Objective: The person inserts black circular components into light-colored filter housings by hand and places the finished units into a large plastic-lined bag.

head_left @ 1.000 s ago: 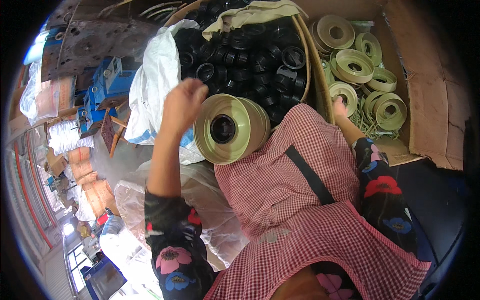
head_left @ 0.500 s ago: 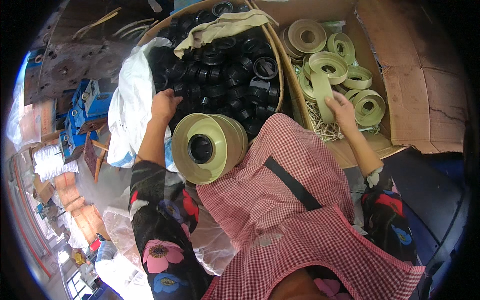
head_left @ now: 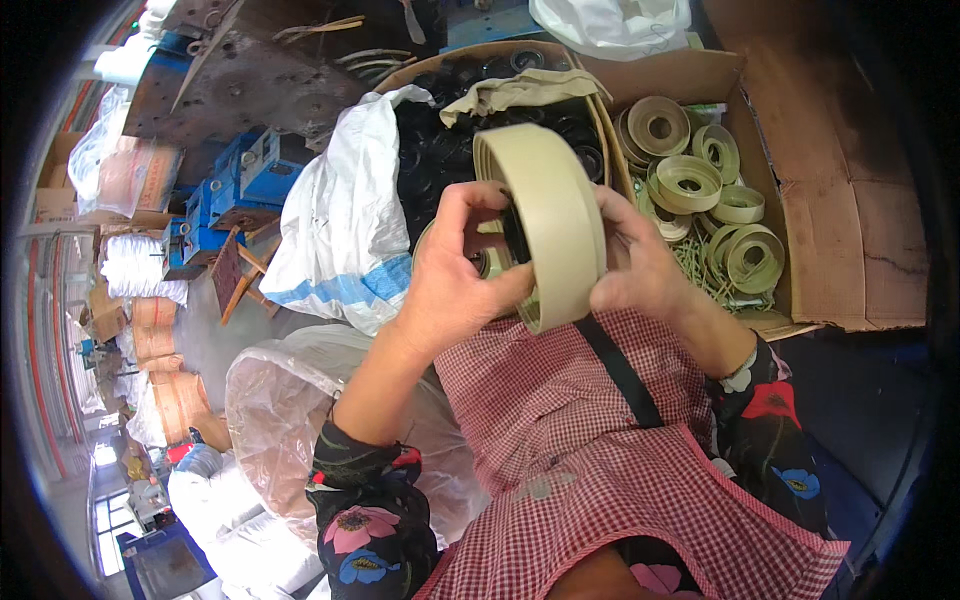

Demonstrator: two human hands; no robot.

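Observation:
Held up in front of the boxes is a wide pale olive-green ring (head_left: 565, 235), tilted so that its smooth outer rim shows. My right hand (head_left: 645, 260) grips it from the right, fingers behind and thumb at the near edge. My left hand (head_left: 455, 265) is closed on a black ring (head_left: 516, 232) at the ring's open left face. How far the black ring sits inside cannot be seen. Partly hidden behind my left hand is another pale green ring (head_left: 421, 243).
A cardboard box (head_left: 608, 130) of black rings, with a beige cloth (head_left: 520, 90) on top, stands ahead. To its right an open carton (head_left: 770, 160) holds several pale green rings (head_left: 690, 183). A white sack (head_left: 340, 210), clear plastic bag (head_left: 290, 390) and blue machine parts (head_left: 270, 170) lie left.
My right hand has brought a pale green ring out of the carton toward the middle. My left hand has left the black-ring box with a black ring and meets it. The view has shifted.

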